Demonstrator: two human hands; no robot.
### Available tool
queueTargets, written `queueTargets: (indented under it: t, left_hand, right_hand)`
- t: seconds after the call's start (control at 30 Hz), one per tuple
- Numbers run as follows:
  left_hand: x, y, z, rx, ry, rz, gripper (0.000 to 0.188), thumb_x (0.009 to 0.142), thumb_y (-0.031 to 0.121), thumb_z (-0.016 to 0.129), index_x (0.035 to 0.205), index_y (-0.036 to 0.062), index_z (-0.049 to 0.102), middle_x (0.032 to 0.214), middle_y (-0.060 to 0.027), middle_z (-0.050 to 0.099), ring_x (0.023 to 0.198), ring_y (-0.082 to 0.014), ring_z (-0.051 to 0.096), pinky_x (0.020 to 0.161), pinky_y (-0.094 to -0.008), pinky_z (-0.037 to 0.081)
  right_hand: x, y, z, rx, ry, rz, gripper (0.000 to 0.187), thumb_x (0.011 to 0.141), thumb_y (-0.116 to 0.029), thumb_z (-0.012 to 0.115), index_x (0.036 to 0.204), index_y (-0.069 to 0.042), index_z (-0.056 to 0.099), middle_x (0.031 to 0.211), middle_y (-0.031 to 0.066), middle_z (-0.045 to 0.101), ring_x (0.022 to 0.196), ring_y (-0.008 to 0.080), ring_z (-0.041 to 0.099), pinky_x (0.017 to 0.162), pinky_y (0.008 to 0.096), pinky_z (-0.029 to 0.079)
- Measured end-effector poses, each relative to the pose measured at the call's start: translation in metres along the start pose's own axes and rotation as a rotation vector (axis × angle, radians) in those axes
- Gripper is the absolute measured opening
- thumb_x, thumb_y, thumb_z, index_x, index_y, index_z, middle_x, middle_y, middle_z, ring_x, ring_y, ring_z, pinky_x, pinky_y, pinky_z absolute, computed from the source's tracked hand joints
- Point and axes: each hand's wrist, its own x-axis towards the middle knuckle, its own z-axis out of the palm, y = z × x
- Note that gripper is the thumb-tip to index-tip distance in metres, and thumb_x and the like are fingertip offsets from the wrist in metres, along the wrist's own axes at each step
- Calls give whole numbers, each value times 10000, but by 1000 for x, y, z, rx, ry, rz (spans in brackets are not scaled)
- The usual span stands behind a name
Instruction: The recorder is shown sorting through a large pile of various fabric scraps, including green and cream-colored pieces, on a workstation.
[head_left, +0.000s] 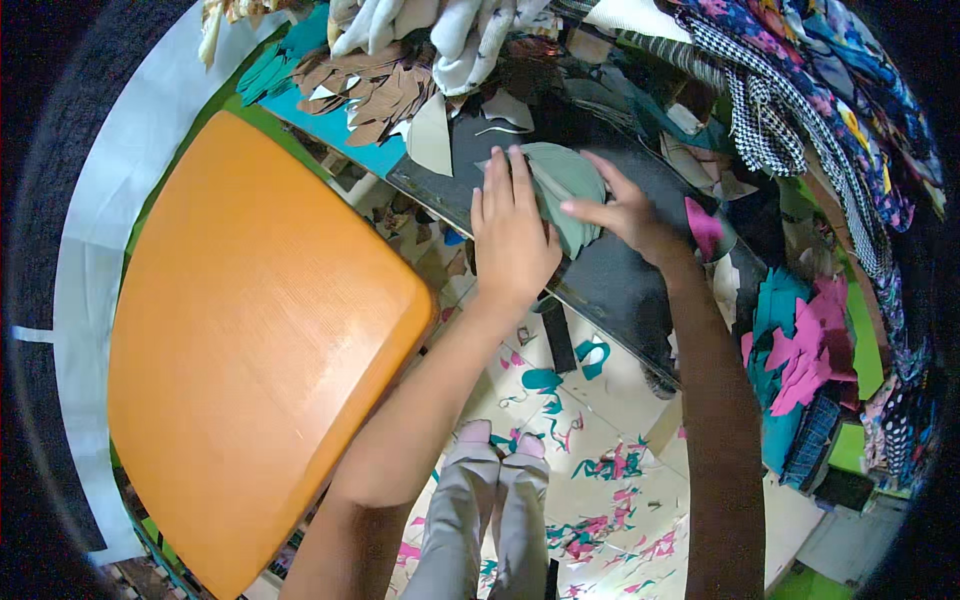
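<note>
Pink and teal scraps [585, 540] litter the tiled floor [592, 425] beside your black tabletop [630, 290]. On it lies a grey-green stack [562, 172]; your left hand [510, 240] lies flat along its left side, fingers nearly together, while your right hand [637, 215] spreads thumb and forefinger apart at its right (contact there is unclear).

Hands [515, 240] partly hide the green stack [568, 192]; the lower edge crops both forearms [715, 400]

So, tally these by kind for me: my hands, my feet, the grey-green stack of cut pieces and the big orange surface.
Hands: 2, left hand and right hand
Feet: 2
Grey-green stack: 1
Orange surface: 1
Total: 6
</note>
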Motion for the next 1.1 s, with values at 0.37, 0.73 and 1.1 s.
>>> queueTargets:
  t: [0.37,0.73,1.1]
  left_hand:
    - [-4,7,2,-42,32,52,650,742,108,515,1314,-41,244,1350,-247,263,1248,-366,290,1010,-466,256]
    - [-7,5,-7,-83,65,61,634,733,75,523,1308,-18,272,1347,-238,271,1231,-377,306,1002,-455,271]
    - [63,21,-8,-55,66,41,263,805,205,501,934,-1,599,868,-214,598,844,-369,566,763,-426,443]
  right_hand:
    - [-6,3,-5,196,71,25,513,870,-314,511,1221,49,418,1155,177,525,1075,212,497,919,269,360]
    - [5,35,-16,20,198,-22,420,930,-308,407,1184,21,467,1109,120,546,1034,159,496,895,258,363]
    - [39,49,-43,-455,631,-61,278,815,-207,526,940,34,586,845,211,620,799,312,614,725,349,467]
